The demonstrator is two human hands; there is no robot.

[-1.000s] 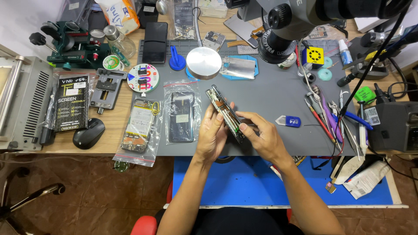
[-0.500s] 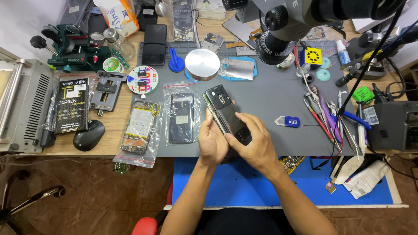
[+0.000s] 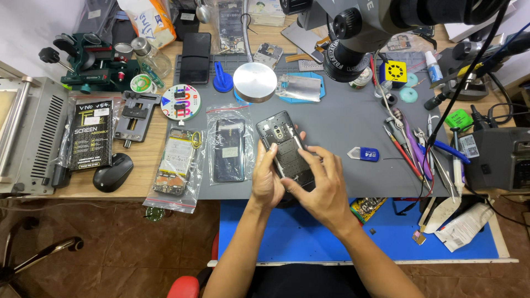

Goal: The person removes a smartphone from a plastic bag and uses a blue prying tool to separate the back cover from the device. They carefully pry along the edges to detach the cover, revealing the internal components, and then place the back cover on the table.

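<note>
A black phone body [image 3: 282, 144] with its back off lies flat between my hands over the grey work mat [image 3: 353, 124], camera end pointing away from me. My left hand [image 3: 265, 180] grips its left edge. My right hand [image 3: 320, 190] holds the near end from the right, fingers spread across the exposed inside. Both hands sit at the mat's front edge.
Two clear bags with phone parts [image 3: 228, 149] [image 3: 176, 165] lie left of the hands. A round metal disc [image 3: 254, 82], a microscope head [image 3: 353, 38], a blue pry tool [image 3: 365, 154], tweezers and screwdrivers [image 3: 411, 146], a black mouse [image 3: 112, 172] and a boxed screen [image 3: 88, 134] surround the mat.
The phone was on edge a second ago with its thin side up. Now it is turned flat with the open back facing me, and both hands have shifted slightly toward me.
</note>
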